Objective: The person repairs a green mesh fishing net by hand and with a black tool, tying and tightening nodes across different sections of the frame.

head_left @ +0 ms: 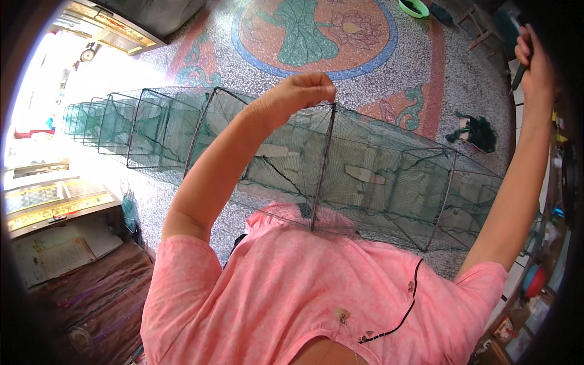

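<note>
A long green mesh net trap [389,146] with several dark rectangular frames stretches across in front of me, from the bright doorway at far left to the right side. My left hand [307,91] is closed in a pinch at the top corner of one frame, at the mesh edge; the fingertips partly hide what they grip. Raised at the upper right, my right hand [536,64] is wrapped around a slim dark tool [519,76]. Its kind cannot be made out. That hand is apart from the trap.
Under the trap lies a speckled floor with a round patterned medallion [365,58]. A dark green heap of netting [480,132] lies at right, a green basin [415,7] and a wooden stool [477,30] farther back. Brown-covered furniture [103,298] stands at lower left, cluttered shelves at the right edge.
</note>
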`<state>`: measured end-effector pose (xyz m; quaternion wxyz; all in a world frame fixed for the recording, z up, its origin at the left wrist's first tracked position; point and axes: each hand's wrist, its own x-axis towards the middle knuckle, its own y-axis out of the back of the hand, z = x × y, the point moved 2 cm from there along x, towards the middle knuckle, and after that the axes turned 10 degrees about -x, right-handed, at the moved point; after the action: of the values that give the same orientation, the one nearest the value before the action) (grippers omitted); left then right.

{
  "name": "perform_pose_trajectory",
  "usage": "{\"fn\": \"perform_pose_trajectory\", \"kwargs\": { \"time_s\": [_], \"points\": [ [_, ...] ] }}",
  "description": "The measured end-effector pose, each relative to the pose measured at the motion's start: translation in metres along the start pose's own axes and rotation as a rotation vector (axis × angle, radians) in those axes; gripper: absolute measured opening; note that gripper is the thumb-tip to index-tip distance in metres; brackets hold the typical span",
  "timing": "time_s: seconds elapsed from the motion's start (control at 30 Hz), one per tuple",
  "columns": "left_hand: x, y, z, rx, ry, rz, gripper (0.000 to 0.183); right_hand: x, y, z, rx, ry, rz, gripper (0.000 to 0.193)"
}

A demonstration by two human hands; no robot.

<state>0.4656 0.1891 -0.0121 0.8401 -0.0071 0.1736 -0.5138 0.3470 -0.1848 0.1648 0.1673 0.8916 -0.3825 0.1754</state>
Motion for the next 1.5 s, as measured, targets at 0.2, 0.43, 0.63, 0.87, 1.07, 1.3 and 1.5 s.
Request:
{"fn": "perform_pose_trajectory", "kwargs": {
  "time_s": [0.2,0.43,0.63,0.87,1.07,1.3,1.5],
  "points": [
    [-0.005,0.009,-0.008,-0.288,-0.011,0.154,0.016,-0.129,-0.089,-0.019,-0.266,-0.033,-0.678,0.014],
    [0.003,0.012,-0.008,-0.356,-0.014,0.128,0.013,-0.210,-0.137,0.010,-0.399,-0.152,-0.808,0.014],
    [0.004,0.014,-0.013,-0.316,-0.077,0.016,0.011,-0.219,-0.152,0.016,-0.517,-0.052,-0.729,0.012],
    [0.001,0.013,-0.012,-0.270,-0.015,0.054,0.011,-0.222,-0.166,0.023,-0.437,-0.183,-0.660,0.014],
    [0.001,0.014,-0.015,-0.268,-0.015,0.078,0.012,-0.221,-0.153,0.013,-0.470,-0.241,-0.709,0.014],
    [0.000,0.013,-0.014,-0.272,0.013,0.081,0.012,-0.226,-0.166,0.020,-0.456,-0.214,-0.671,0.014],
    [-0.001,0.008,-0.011,-0.115,0.085,0.142,0.015,-0.228,-0.194,0.037,-0.399,-0.231,-0.542,0.012]
  ]
}}
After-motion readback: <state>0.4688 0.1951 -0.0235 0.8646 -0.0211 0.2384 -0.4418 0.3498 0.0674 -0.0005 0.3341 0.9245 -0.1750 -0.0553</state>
